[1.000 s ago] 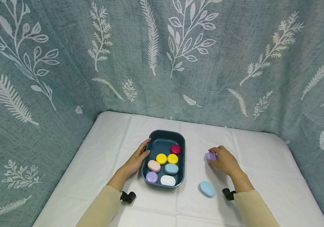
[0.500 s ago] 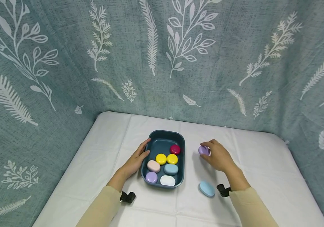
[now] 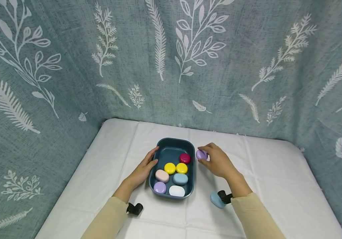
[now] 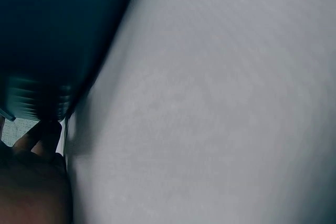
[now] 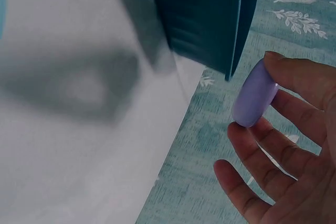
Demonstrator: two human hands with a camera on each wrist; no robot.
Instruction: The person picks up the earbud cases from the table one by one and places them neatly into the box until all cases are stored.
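In the head view a dark blue rectangular box [image 3: 171, 145] holds several smooth, soap-like bars. They include a red one [image 3: 184, 158], yellow ones [image 3: 170, 168], a pink one [image 3: 162, 176], a blue one [image 3: 180, 179], a purple one [image 3: 160, 187] and a white one [image 3: 176, 191]. My left hand [image 3: 141, 170] rests against the box's left side with its fingers extended. My right hand [image 3: 218, 160] pinches a round purple soap bar [image 3: 201, 154] between thumb and fingers, just off the box's right rim. The right wrist view shows that bar [image 5: 255, 94] raised above the cloth.
A light blue oval bar [image 3: 217, 200] lies on the white cloth [image 3: 171, 219] right of the box, partly covered by the black wrist camera [image 3: 225, 197]. Behind the table hangs a grey-green curtain [image 3: 159, 99] with a white leaf print.
My right hand has lifted the purple soap bar and carried it leftward to the box's right edge. My left hand and the box have stayed in place.
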